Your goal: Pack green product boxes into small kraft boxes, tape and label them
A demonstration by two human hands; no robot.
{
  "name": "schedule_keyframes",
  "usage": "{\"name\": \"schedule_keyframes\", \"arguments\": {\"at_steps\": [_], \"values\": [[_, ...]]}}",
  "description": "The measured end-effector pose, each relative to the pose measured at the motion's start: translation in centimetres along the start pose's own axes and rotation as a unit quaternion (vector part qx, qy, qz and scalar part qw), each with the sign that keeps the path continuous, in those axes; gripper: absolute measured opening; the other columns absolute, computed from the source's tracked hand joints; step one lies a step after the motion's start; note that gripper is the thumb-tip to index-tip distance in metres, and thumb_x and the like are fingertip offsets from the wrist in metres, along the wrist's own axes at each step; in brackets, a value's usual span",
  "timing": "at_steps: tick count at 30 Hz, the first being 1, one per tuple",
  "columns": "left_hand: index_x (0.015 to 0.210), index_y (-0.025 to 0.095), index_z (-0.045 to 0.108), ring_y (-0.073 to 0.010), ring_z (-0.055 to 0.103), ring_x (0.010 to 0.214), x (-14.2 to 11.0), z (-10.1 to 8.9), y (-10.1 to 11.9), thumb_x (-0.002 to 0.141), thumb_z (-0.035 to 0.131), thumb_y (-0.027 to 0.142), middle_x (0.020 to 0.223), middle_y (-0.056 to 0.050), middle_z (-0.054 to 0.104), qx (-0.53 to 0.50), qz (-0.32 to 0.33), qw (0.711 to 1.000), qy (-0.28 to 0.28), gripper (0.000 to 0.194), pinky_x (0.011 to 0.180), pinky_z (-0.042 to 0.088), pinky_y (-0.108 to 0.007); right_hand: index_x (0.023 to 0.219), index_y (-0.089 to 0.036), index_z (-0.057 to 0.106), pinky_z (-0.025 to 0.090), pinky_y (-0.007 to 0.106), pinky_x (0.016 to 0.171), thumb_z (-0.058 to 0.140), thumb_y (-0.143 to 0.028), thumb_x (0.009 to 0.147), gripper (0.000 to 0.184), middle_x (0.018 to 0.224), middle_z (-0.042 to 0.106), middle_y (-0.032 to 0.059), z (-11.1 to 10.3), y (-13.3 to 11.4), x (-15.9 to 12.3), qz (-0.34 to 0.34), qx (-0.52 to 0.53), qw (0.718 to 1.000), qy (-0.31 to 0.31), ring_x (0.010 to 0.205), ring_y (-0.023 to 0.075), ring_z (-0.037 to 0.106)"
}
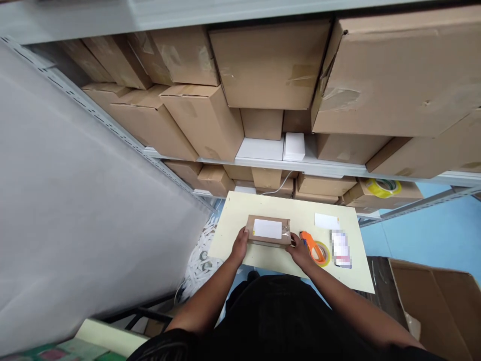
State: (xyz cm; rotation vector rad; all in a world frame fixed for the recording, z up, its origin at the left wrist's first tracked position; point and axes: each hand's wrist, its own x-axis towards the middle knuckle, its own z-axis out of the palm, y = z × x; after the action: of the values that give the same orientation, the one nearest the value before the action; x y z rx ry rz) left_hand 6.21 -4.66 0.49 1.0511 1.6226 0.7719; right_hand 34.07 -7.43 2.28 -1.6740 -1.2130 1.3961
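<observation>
A small brown cardboard box point(268, 242) with a white label point(267, 228) on top rests at the front part of the cream table point(233, 210). Clear tape shows at its right end. My left hand point(239, 245) grips the box's left end. At the right end, my right hand point(299, 251) holds the near corner, its fingers partly tucked behind the side. Just right of that hand lies an orange tape dispenser point(312, 246) with a yellow-edged tape roll. A white paper slip point(326, 221) and a blurred-out item point(340, 249) lie farther right.
Shelves point(259, 163) stacked with large cardboard boxes point(270, 65) rise behind the table. A yellow tape roll point(384, 188) sits on a lower box. White paper strips point(197, 260) cover the floor at left, beside a grey wall point(93, 200). An open carton point(436, 301) stands at lower right.
</observation>
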Motion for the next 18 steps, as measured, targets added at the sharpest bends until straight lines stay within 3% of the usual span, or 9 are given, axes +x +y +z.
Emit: {"name": "schedule_keyframes", "arguments": {"at_steps": [4,9,14,18], "values": [[0.147,0.027,0.051,-0.0252,0.059,0.133,0.3,-0.7,-0.8,0.102,0.032,0.063,0.148,-0.01,0.06,0.012,0.017,0.999,-0.027,0.061,0.107,0.049,-0.042,0.131,-0.026,0.061,0.056,0.038,0.088,0.061,-0.026,0.073,0.059,0.119,0.075,0.0062,1.6,0.0,-0.2,-0.002,-0.012,0.998,0.059,0.105,0.0264,0.072],[0.152,0.026,0.044,-0.0243,0.061,0.131,0.7,-1.4,-1.1,0.102,0.033,0.061,0.148,-0.011,0.06,0.044,0.031,0.997,-0.062,0.062,0.107,0.049,-0.041,0.14,-0.024,0.056,0.057,0.036,0.086,0.057,-0.031,0.075,0.065,0.117,0.075,0.0064,2.9,0.4,-0.1,0.019,-0.043,0.995,0.089,0.101,0.0254,0.073],[0.149,0.027,0.048,-0.0256,0.061,0.13,0.7,-1.7,0.2,0.102,0.037,0.055,0.147,-0.012,0.06,0.015,0.047,0.995,-0.087,0.055,0.106,0.05,-0.042,0.141,-0.022,0.056,0.056,0.036,0.086,0.059,-0.031,0.071,0.07,0.108,0.076,0.0053,3.3,-0.5,-0.3,0.047,-0.016,0.994,0.101,0.096,0.0254,0.071],[0.147,0.027,0.05,-0.0265,0.061,0.129,0.5,-2.4,2.0,0.103,0.039,0.055,0.144,-0.011,0.063,-0.01,0.067,0.993,-0.1,0.053,0.105,0.05,-0.043,0.137,-0.024,0.06,0.055,0.035,0.084,0.058,-0.031,0.072,0.065,0.108,0.075,0.0055,2.9,-2.0,-0.5,0.024,-0.027,0.993,0.115,0.096,0.0247,0.07]]}}
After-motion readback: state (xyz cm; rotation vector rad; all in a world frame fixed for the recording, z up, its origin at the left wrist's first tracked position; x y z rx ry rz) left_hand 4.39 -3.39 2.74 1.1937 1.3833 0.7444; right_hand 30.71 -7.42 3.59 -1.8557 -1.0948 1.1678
